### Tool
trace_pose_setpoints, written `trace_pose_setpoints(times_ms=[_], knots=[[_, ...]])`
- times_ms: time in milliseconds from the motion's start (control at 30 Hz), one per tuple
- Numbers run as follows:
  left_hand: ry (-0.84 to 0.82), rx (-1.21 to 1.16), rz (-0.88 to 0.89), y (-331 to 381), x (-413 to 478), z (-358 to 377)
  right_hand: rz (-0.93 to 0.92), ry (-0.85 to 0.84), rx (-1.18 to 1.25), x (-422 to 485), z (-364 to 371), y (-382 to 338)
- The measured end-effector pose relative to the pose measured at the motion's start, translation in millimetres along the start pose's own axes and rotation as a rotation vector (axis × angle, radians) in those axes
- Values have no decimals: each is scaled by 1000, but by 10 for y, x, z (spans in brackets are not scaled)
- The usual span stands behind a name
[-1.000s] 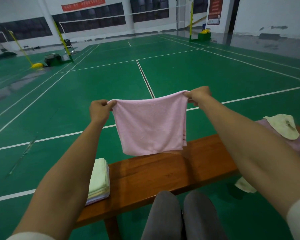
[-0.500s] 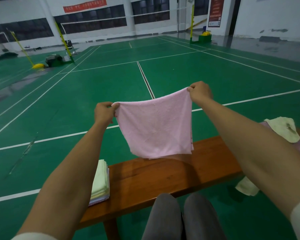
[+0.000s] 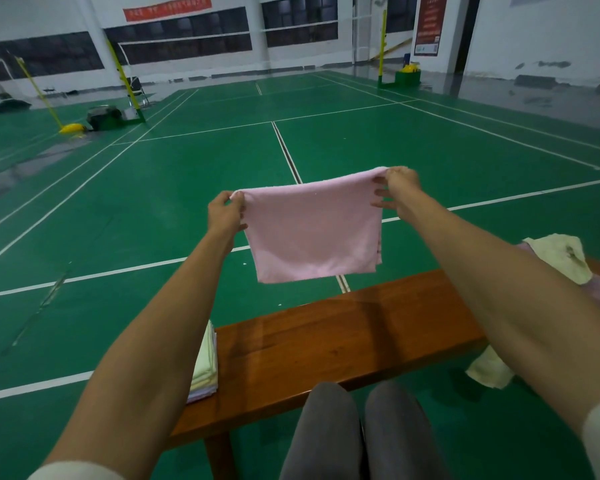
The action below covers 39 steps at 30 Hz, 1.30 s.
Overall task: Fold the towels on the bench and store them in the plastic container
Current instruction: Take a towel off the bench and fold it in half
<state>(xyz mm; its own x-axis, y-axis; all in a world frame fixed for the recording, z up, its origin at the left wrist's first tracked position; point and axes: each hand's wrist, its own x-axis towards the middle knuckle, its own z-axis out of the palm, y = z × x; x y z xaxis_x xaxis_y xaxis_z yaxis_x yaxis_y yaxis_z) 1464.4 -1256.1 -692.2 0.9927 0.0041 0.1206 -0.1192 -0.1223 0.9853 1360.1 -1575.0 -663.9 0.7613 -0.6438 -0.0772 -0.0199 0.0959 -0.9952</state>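
A pink towel [image 3: 312, 230] hangs doubled over in the air above the far edge of the brown wooden bench [image 3: 343, 344]. My left hand [image 3: 224, 213] pinches its upper left corner. My right hand [image 3: 397, 192] pinches the upper right corner, a little higher, with the lower fingers spread. A stack of folded pale green and white towels [image 3: 207, 368] lies on the bench's left end, partly hidden by my left forearm. Unfolded cream and pink towels [image 3: 561, 254] lie heaped on the bench's right end. No plastic container is in view.
A cream towel [image 3: 489, 372] hangs below the bench's front edge at the right. My knees in grey trousers [image 3: 357, 431] are close to the bench front. Green badminton court floor lies beyond, with net posts [image 3: 123, 81] far off.
The towel has been lifted higher and away from the bench, and it hangs shorter and flatter. My right hand's lower fingers have spread out.
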Motion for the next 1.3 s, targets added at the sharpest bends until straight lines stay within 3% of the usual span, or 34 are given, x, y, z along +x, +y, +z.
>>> trace_pose_setpoints(times_ms=[300,533,667,733,800,933,1100,1300], knots=[[-59,52,-87,-333,-459,-53,184,-134,-42,-393,-303,467],[-109,130,-183,-797,-1036,-270,434,-428,-478,-615,-768,853],[-209,172,-442,-1296,-1207,-428,541,-583,-623,-779,-952,1029],[-362,249,-642,-1493,-1262,-539,633,-704,-697,-873,-1003,1116],[-518,328,-732,-1585,-1321,-641,662,-759,-820,-917,-1005,1206],[-546,342,-679,-1526,-1497,-624,600,-693,-1008,-967,-922,1369],[-335,370,-450,-1589,-1439,-524,393,-526,-1023,-903,-734,1495],[-186,398,-309,-1763,-1253,-588,267,-398,-1125,-783,-558,1556]])
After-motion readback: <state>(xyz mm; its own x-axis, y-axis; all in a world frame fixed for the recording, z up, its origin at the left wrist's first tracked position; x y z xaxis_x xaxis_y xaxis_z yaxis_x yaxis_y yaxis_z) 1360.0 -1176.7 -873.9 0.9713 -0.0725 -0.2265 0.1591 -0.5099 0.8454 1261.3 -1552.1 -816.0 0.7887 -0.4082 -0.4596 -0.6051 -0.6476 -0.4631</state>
